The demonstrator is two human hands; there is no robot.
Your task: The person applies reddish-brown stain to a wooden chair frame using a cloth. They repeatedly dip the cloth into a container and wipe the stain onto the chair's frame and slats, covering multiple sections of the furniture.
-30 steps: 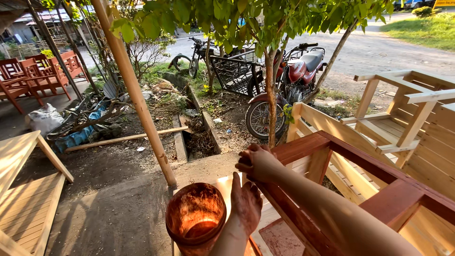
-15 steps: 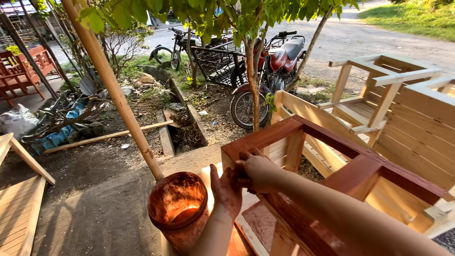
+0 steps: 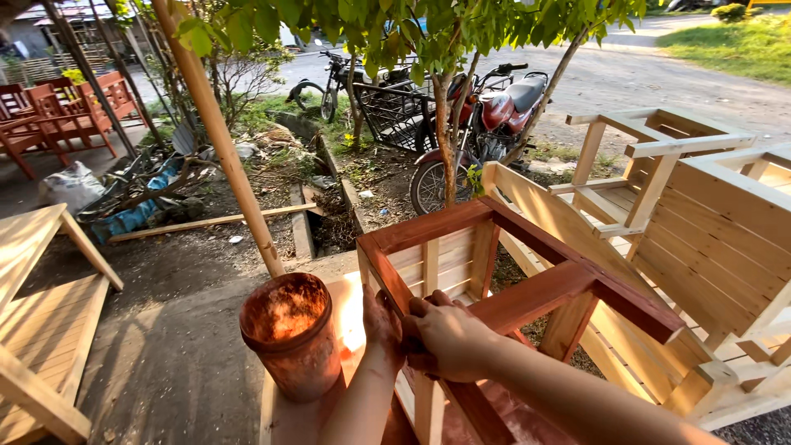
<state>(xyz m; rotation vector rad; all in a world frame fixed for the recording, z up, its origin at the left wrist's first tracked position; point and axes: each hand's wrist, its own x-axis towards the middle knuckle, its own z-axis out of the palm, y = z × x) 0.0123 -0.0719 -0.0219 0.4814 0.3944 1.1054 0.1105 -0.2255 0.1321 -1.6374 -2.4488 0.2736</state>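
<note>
Together, both hands point(image 3: 428, 334) press the stained chair frame point(image 3: 527, 288).

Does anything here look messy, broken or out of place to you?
A few things do. The stain bucket is smeared reddish-brown all over, and the left hand is stained the same colour. The wooden chair frame is only partly stained, its lower slats bare. Behind it, loose planks and debris lie scattered on the dirt.

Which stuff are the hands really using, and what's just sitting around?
In use:
- left hand and right hand, both on the red-brown stained wooden chair frame
- stain-smeared round bucket beside them

Just lying about:
- red motorbike
- bare wooden chairs
- long loose wooden plank
</note>
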